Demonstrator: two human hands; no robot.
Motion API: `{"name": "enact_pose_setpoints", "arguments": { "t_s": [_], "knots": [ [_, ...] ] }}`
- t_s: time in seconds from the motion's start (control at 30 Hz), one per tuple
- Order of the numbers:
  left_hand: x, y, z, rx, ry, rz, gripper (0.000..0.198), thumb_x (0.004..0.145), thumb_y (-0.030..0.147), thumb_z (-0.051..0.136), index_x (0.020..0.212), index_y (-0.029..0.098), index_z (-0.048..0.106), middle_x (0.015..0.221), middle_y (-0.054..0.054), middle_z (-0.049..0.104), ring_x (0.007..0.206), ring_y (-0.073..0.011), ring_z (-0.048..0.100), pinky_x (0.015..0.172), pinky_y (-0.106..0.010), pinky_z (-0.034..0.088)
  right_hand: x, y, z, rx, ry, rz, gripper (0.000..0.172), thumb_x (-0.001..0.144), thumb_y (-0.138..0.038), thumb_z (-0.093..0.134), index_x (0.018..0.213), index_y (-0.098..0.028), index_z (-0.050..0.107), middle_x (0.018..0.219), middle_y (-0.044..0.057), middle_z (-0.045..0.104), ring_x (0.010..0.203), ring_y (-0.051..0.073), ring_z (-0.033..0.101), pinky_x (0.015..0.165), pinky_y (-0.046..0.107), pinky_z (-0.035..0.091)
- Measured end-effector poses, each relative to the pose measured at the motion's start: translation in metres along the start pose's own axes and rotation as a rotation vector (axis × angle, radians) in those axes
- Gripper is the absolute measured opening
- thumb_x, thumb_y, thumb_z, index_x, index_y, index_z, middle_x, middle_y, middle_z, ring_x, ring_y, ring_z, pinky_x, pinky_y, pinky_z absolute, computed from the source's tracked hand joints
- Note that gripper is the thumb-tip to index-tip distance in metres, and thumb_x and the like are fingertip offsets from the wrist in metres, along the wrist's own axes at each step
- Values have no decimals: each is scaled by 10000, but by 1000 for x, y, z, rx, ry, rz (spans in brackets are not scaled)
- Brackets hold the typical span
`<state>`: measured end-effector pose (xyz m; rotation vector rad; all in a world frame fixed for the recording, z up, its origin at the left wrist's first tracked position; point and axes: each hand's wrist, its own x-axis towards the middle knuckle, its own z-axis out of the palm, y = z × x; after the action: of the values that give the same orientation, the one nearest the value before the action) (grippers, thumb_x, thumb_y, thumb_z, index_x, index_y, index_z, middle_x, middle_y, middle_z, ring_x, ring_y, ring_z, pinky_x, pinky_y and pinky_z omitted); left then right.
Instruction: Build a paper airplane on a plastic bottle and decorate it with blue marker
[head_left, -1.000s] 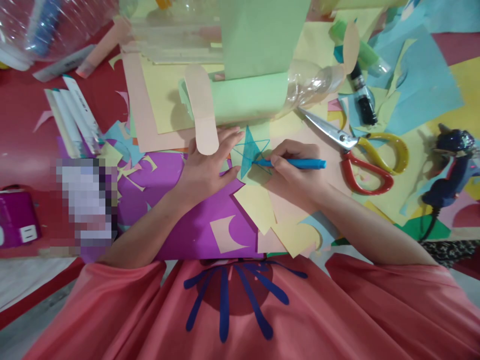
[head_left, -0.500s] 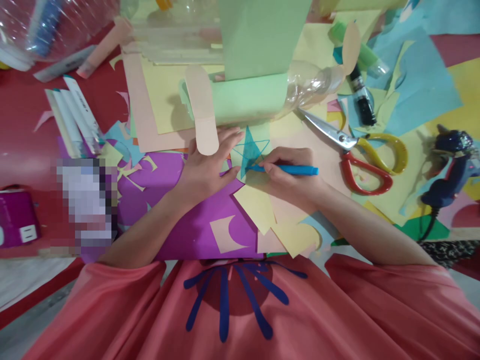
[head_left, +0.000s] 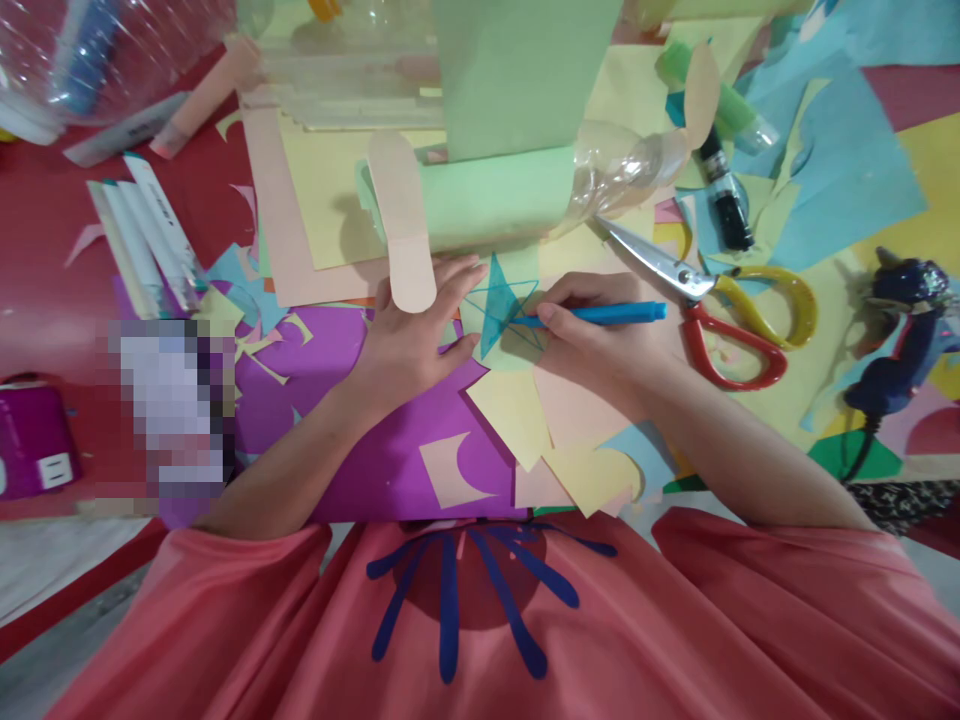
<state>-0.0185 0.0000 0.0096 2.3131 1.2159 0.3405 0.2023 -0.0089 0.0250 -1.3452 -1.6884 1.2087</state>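
Note:
My right hand (head_left: 589, 325) grips a blue marker (head_left: 619, 314), its tip on a star (head_left: 495, 310) drawn in blue on light green paper. The star's left part is coloured in; its right side is mostly outline. My left hand (head_left: 420, 330) lies flat at the star's left, fingers stretched out, thumb apart. A pale paper strip (head_left: 409, 260) with rounded ends hangs over the back of its fingers. This strip sticks out from a plastic bottle (head_left: 495, 195) wrapped in light green paper, lying just beyond both hands.
Scissors (head_left: 697, 290) with red and yellow handles lie right of my right hand. A dark glue gun (head_left: 896, 335) rests at the far right. Several white markers (head_left: 154, 235), a purple box (head_left: 36, 435) and paper scraps (head_left: 274, 340) are on the left. Purple sheet (head_left: 337, 450) lies under my left arm.
My right hand and the blue marker have shifted slightly right and up, the tip moving from the star's lower middle to its right side. My left hand stays in place.

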Motion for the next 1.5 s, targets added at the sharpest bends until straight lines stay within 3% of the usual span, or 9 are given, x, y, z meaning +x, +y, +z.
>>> {"name": "enact_pose_setpoints", "arguments": {
  "t_s": [0.2, 0.33, 0.5, 0.67, 1.5],
  "knots": [
    [-1, 0, 0, -3, 12, 11, 530, 886, 367, 512, 1386, 230, 401, 1444, -92, 474, 1340, -280, 419, 1122, -488, 295, 0, 1, 1, 3, 32, 22, 210, 821, -290, 612, 640, -183, 607, 586, -10, 599, 553, 92, 514, 521, 244, 402],
    [-1, 1, -1, 3, 16, -1, 514, 888, 365, 505, 1376, 234, 415, 1439, -86, 481, 1334, -276, 429, 1121, -482, 297, 1, 2, 0, 51, 78, 34, 145, 811, -231, 614, 674, -184, 602, 623, -15, 598, 580, 90, 525, 528, 234, 402],
    [-1, 2, -2, 13, 9, 9, 517, 890, 355, 500, 1383, 224, 411, 1442, -91, 479, 1336, -267, 431, 1123, -472, 292, 2, 2, -1, 63, 6, 23, 201, 797, -249, 638, 623, -181, 563, 541, -33, 544, 505, 75, 467, 480, 230, 363],
    [-1, 1, -1, 18, 32, 19, 512, 890, 352, 505, 1373, 204, 424, 1432, -104, 490, 1332, -259, 438, 1120, -459, 303, 1, -1, 0, 33, -22, 59, 209, 791, -285, 628, 619, -176, 581, 568, -14, 578, 545, 88, 494, 497, 236, 381],
    [-1, 2, -2, 10, 13, 7, 517, 896, 370, 492, 1385, 224, 410, 1442, -94, 480, 1337, -262, 433, 1119, -464, 303, 2, -3, 1, 0, 16, 71, 205, 766, -216, 593, 574, -183, 529, 541, -27, 521, 522, 75, 424, 483, 235, 346]
  ]
}}
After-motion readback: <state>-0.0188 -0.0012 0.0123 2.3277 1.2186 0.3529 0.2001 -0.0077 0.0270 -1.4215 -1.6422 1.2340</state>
